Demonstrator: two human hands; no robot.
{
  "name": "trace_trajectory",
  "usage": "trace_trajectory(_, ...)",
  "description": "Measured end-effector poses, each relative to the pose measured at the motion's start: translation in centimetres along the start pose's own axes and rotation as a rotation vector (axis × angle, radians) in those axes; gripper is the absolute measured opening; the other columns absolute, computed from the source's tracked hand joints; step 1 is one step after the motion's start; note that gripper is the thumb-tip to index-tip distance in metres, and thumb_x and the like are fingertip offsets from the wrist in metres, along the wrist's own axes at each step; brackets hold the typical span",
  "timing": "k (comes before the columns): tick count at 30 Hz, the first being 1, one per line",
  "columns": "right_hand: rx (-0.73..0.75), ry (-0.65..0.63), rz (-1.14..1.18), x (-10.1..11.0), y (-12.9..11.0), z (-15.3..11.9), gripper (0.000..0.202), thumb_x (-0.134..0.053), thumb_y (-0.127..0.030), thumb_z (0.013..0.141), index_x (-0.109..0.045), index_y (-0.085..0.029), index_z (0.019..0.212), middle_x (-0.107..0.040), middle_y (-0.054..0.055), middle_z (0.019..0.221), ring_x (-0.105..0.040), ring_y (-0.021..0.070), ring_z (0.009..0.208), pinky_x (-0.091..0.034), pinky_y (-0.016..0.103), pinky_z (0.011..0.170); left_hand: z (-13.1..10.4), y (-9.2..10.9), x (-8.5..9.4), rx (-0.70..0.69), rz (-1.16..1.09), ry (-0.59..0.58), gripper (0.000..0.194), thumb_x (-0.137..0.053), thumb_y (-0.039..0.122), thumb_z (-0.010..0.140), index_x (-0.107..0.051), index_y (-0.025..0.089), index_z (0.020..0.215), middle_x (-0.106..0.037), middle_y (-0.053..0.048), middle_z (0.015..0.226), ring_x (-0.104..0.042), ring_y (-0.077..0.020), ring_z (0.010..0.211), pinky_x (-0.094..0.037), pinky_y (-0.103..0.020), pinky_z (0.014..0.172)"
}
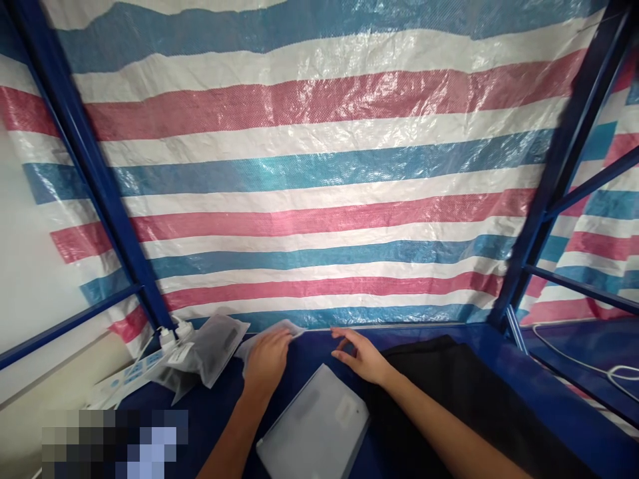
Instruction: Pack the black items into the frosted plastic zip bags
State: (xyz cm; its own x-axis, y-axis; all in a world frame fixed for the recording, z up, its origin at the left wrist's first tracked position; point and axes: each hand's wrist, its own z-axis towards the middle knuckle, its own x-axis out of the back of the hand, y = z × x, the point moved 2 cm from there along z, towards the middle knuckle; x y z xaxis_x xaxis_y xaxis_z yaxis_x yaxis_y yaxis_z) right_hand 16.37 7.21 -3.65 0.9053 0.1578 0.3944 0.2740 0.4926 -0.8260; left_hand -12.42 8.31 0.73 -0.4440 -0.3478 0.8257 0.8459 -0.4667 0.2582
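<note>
My left hand (pixel 268 357) is closed on a frosted plastic bag (pixel 295 330), its fingers together over the top; the palm side is hidden. Across a gap of blue surface, my right hand (pixel 363 358) is raised with thumb and fingers apart and nothing between them. Between my forearms lies a flat, translucent frosted pouch (pixel 314 426) with a small pale label near its right side. Beneath my right forearm is a folded black cloth (pixel 464 392). Another frosted bag (pixel 214 349), with something dark inside, rests left of my left hand.
A white power strip (pixel 134 374) with plugs sits at the left edge of the blue surface (pixel 309 346). Blue metal posts (pixel 84 153) rise on both sides. Behind hangs a striped plastic sheet (pixel 319 213). A white cable (pixel 584 356) loops at the right. The lower left corner is pixelated.
</note>
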Motion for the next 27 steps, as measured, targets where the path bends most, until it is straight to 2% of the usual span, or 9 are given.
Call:
trace_trajectory(3,0.166,0.053,-0.104,0.5,-0.8,0.0,0.048,-0.07,-0.04,0.1,-0.065,-0.034,0.148,-0.062,0.011,0.149,-0.071,0.0271,0.115,-0.062,0.035,0.074,-0.4,3.6,-0.4,-0.207,-0.14,-0.098,0.043,-0.043,0.024,0.108,-0.081,0.03,0.127,-0.079,-0.004,0.133,-0.071,-0.0287,0.126,-0.05,-0.047,0.115)
trace_trajectory(6,0.254,0.065,-0.18,0.8,-1.1,0.0,0.025,-0.059,-0.032,0.106,-0.079,-0.031,0.121,-0.074,0.009,0.122,-0.073,0.026,0.109,-0.061,0.041,0.092,-0.8,5.5,-0.4,-0.264,-0.194,-0.126,0.041,-0.042,0.028,0.111,-0.078,0.03,0.132,-0.078,-0.004,0.135,-0.069,-0.0283,0.128,-0.048,-0.047,0.116)
trace_trajectory(8,0.227,0.127,-0.205,1.1,-0.7,0.1,0.027,-0.054,-0.028,0.107,-0.08,-0.029,0.114,-0.075,0.008,0.112,-0.074,0.026,0.104,-0.06,0.042,0.095,-0.8,5.2,-0.2,-0.207,-0.171,-0.096,0.039,-0.046,0.03,0.11,-0.076,0.03,0.134,-0.076,-0.005,0.138,-0.065,-0.0305,0.133,-0.044,-0.049,0.12)
trace_trajectory(11,0.116,0.28,-0.236,1.9,0.6,0.3,0.026,-0.054,-0.025,0.103,-0.079,-0.027,0.11,-0.076,0.009,0.112,-0.074,0.0286,0.105,-0.06,0.045,0.096,-0.5,3.3,0.0,-0.043,-0.117,0.013,0.035,-0.053,0.032,0.105,-0.076,0.029,0.131,-0.075,-0.008,0.138,-0.062,-0.0346,0.136,-0.042,-0.052,0.121)
trace_trajectory(14,0.029,0.407,-0.321,2.4,1.9,0.3,0.026,-0.056,-0.021,0.098,-0.078,-0.026,0.111,-0.074,0.011,0.117,-0.072,0.0322,0.11,-0.058,0.054,0.103,-0.3,1.6,0.0,0.085,-0.213,0.077,0.035,-0.05,0.03,0.103,-0.076,0.028,0.127,-0.078,-0.008,0.125,-0.07,-0.0316,0.12,-0.052,-0.047,0.109)
trace_trajectory(16,0.063,0.458,-0.405,2.4,1.8,0.3,0.032,-0.061,-0.021,0.096,-0.075,-0.027,0.123,-0.07,0.013,0.128,-0.066,0.036,0.121,-0.053,0.063,0.111,-0.3,1.4,-0.1,0.116,-0.326,0.09,0.033,-0.049,0.03,0.103,-0.075,0.027,0.123,-0.08,-0.006,0.119,-0.074,-0.0282,0.11,-0.057,-0.042,0.1)
trace_trajectory(18,0.173,0.438,-0.471,2.0,0.8,0.1,0.042,-0.065,-0.023,0.096,-0.068,-0.028,0.138,-0.065,0.014,0.14,-0.057,0.0393,0.135,-0.045,0.069,0.117,-0.3,2.1,-0.3,0.113,-0.399,0.088,0.029,-0.051,0.033,0.103,-0.076,0.027,0.117,-0.08,-0.005,0.117,-0.075,-0.0265,0.106,-0.059,-0.038,0.096)
trace_trajectory(22,0.408,0.216,-0.511,0.6,-2.2,-0.2,0.044,-0.067,-0.026,0.103,-0.063,-0.033,0.145,-0.064,0.012,0.146,-0.046,0.0393,0.15,-0.043,0.069,0.121,-0.8,4.6,-0.9,0.078,-0.468,0.02,0.028,-0.052,0.035,0.104,-0.074,0.027,0.119,-0.079,-0.005,0.117,-0.075,-0.0253,0.106,-0.06,-0.035,0.092)
trace_trajectory(27,0.559,0.039,-0.493,0.1,-4.2,-0.4,0.026,-0.061,-0.027,0.109,-0.072,-0.036,0.131,-0.075,0.007,0.127,-0.061,0.0323,0.133,-0.054,0.056,0.11,-1.2,6.5,-1.7,0.054,-0.548,-0.118,0.029,-0.052,0.032,0.104,-0.065,0.027,0.129,-0.079,-0.005,0.118,-0.075,-0.0244,0.111,-0.058,-0.037,0.101)
